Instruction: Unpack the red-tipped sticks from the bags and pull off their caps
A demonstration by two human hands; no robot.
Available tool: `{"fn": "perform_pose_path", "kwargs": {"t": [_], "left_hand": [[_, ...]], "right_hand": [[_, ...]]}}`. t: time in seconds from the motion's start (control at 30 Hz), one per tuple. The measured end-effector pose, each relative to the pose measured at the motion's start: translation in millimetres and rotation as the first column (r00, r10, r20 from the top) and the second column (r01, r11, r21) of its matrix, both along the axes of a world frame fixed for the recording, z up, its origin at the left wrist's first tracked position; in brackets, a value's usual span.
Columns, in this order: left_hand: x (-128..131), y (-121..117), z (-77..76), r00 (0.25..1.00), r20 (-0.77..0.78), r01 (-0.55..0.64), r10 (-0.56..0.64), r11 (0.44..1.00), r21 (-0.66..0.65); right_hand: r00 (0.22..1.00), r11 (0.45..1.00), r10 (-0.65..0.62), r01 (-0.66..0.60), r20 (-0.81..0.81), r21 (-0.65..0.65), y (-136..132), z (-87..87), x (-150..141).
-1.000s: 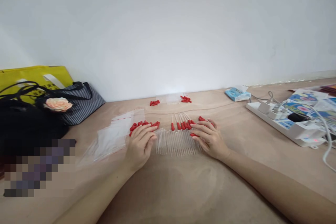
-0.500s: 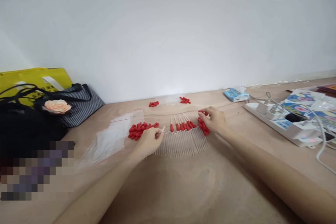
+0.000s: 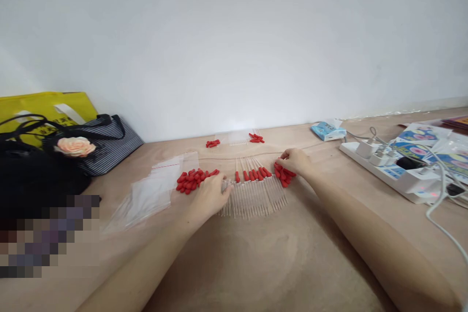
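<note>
My left hand (image 3: pixel 211 196) rests over the left end of a row of thin clear glass tubes (image 3: pixel 256 197), thumb and forefinger apart, with nothing plainly held. Beside it lies a pile of red rubber bulbs (image 3: pixel 190 180). My right hand (image 3: pixel 297 162) reaches to the smaller pile of red bulbs (image 3: pixel 284 175) right of the row. Its fingertips are closed on a red bulb, partly hidden by the fingers. Behind the tubes, several droppers with red bulbs (image 3: pixel 256 174) lie with their thin stems pointing to the wall.
Clear zip bags (image 3: pixel 151 192) lie at the left. Near the wall are two small groups of red bulbs (image 3: pixel 212 144) and a clear bag (image 3: pixel 238 139). Dark and striped bags (image 3: pixel 109 148) stand far left. A tissue pack (image 3: pixel 328 131) and a power strip (image 3: pixel 387 168) with cables are at the right.
My left hand has let go of the glass tube at its fingertips, and its thumb and forefinger have parted. My right hand has lowered onto the right pile. The view has shifted slightly.
</note>
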State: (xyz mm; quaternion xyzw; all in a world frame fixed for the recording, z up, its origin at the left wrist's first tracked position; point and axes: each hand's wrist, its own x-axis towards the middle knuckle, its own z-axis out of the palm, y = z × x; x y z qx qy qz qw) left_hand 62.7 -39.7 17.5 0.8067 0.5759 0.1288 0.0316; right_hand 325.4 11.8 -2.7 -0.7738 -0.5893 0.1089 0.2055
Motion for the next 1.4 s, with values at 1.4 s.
{"fn": "perform_pose_path", "kwargs": {"t": [1.4], "left_hand": [[-52,-10,-28.1,0.707,0.672,-0.099,0.223,0.971,-0.218]], "right_hand": [[0.970,0.956,0.196,-0.155,0.147,-0.249,25,19.5,-58]]}}
